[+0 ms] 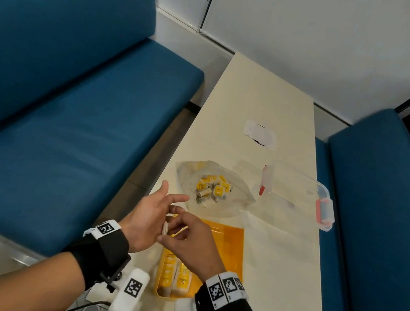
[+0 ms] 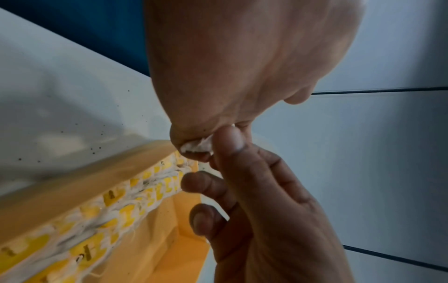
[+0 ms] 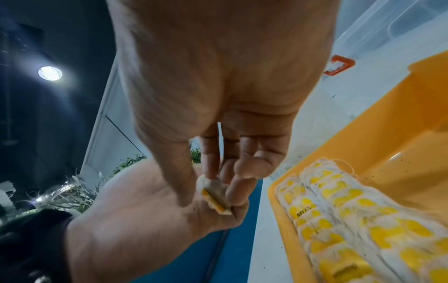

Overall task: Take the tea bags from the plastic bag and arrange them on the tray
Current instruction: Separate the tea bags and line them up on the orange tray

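The two hands meet just above the left rim of the yellow tray (image 1: 226, 244), at about 6 o'clock on the long white table (image 1: 264, 105). The right hand (image 1: 188, 243) has its thumb and fingers curled and pinches one tea bag (image 3: 214, 193). The left hand (image 1: 152, 214) lies under it, palm turned up, thumb and first finger stretched out and the other fingers bent up against the tea bag. I think the left hand helps to turn or pass the tea bag, so the right hand can lay it flat the same way as the others.

The held tea bag is seen on its thin edge. Its long side runs from the right fingertips down toward the left palm. I cannot tell which end has the tag.

In the tray, two neat rows of tea bags (image 1: 174, 276) sit at the near end. They overlap like fallen dominoes, and the rows run along the long side of the tray. The far part of the tray is bare, so I think there is room for many more.

The plastic bag (image 1: 219, 190) lies open at 12 o'clock from the tray, just beyond it. A small pile of loose tea bags (image 1: 213, 188) sits inside, pointing every which way. A clear box with red clips (image 1: 300, 197) stands at 2 o'clock from the tray
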The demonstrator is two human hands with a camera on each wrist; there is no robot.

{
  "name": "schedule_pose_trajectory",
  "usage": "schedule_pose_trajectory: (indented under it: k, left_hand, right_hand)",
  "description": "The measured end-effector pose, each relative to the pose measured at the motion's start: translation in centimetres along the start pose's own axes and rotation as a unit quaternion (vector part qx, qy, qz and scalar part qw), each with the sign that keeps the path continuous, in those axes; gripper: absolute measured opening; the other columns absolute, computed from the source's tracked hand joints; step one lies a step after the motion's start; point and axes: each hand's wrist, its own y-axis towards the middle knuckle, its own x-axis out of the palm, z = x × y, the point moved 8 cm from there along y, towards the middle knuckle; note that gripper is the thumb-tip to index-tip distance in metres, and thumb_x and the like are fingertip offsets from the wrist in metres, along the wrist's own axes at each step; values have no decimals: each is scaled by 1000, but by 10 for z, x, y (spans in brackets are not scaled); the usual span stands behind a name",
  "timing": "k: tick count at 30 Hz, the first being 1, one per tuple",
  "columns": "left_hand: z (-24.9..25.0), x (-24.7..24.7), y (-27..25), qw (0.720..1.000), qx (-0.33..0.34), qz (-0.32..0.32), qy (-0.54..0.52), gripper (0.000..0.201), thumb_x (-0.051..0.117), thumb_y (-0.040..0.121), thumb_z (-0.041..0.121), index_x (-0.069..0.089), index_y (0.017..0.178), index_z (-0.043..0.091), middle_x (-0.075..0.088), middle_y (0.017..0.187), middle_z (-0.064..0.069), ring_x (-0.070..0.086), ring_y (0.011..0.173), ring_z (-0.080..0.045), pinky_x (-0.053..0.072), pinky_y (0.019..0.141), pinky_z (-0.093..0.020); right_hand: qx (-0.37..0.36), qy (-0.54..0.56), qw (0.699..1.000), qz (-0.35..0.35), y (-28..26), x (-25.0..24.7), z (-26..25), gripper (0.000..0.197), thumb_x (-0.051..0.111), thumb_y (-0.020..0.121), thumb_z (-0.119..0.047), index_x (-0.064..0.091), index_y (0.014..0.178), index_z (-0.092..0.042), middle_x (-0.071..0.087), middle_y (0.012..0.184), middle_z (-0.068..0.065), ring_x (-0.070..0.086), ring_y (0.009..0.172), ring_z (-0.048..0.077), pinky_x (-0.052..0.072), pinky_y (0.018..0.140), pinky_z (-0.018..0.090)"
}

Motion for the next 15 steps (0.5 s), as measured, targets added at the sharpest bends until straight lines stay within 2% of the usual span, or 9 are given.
schedule_pose_trajectory:
  k: [2, 4, 6, 8, 10, 12, 14, 15]
  left_hand:
    - [-1, -1, 3, 1000, 7, 0, 4, 73, 33, 98, 71, 71, 126, 16, 56, 100, -8, 57, 87, -24, 52, 77, -40]
    - [-1, -2, 5, 1000, 14, -1, 11, 66, 37, 100, 65, 72, 123, 14, 58, 101, -10, 57, 93, -27, 49, 83, -43]
    - [0, -2, 5, 999, 23, -6, 43, 53, 42, 105, 49, 71, 123, 10, 64, 104, -12, 60, 94, -28, 49, 83, -42]
    - [1, -1, 3, 992, 33, -21, 117, 36, 45, 106, 29, 72, 122, 10, 71, 111, -12, 66, 93, -21, 53, 78, -34]
    - [2, -6, 3, 977, 34, -4, 210, 28, 51, 103, 16, 76, 115, 17, 73, 102, -2, 64, 84, -9, 49, 70, -25]
    - [1, -13, 4, 964, 26, 13, 265, 27, 58, 100, 10, 79, 109, 23, 69, 89, 4, 57, 79, -8, 45, 68, -25]
    - [-2, -16, 6, 969, 11, -2, 247, 26, 60, 98, 5, 78, 109, 21, 66, 79, 4, 58, 72, -8, 48, 68, -26]
    - [-4, -16, 7, 975, 4, -9, 220, 24, 61, 98, 2, 76, 109, 17, 66, 80, 0, 59, 72, -9, 51, 68, -26]
  right_hand:
    - [10, 7, 1000, 27, 4, -2, 7, 14, 79, 79, -19, 66, 83, -20, 68, 79, -9, 65, 69, 5, 57, 70, 25]
    - [20, 17, 999, 45, 8, -6, 14, 15, 75, 82, -16, 65, 80, -27, 69, 77, -5, 69, 71, 11, 59, 73, 31]
    - [34, 27, 998, 52, 10, -10, 18, 18, 72, 83, -11, 64, 83, -27, 69, 78, -3, 70, 70, 14, 58, 69, 30]
    - [50, 51, 996, 53, 11, -16, 21, 16, 71, 84, -6, 63, 87, -20, 67, 81, 0, 71, 64, 13, 54, 59, 24]
    - [62, 71, 994, 48, 12, -22, 23, 17, 70, 85, -3, 62, 89, -17, 66, 82, 1, 70, 62, 12, 50, 55, 20]
    - [69, 80, 994, 41, 14, -25, 26, 19, 71, 84, -2, 61, 89, -18, 64, 84, 2, 70, 63, 13, 51, 56, 23]
    - [75, 83, 993, 44, 16, -28, 30, 22, 72, 82, -1, 62, 88, -20, 64, 84, 2, 69, 64, 12, 53, 59, 25]
    - [77, 85, 992, 46, 16, -29, 31, 23, 72, 81, -1, 62, 87, -20, 65, 85, 1, 68, 65, 12, 54, 60, 26]
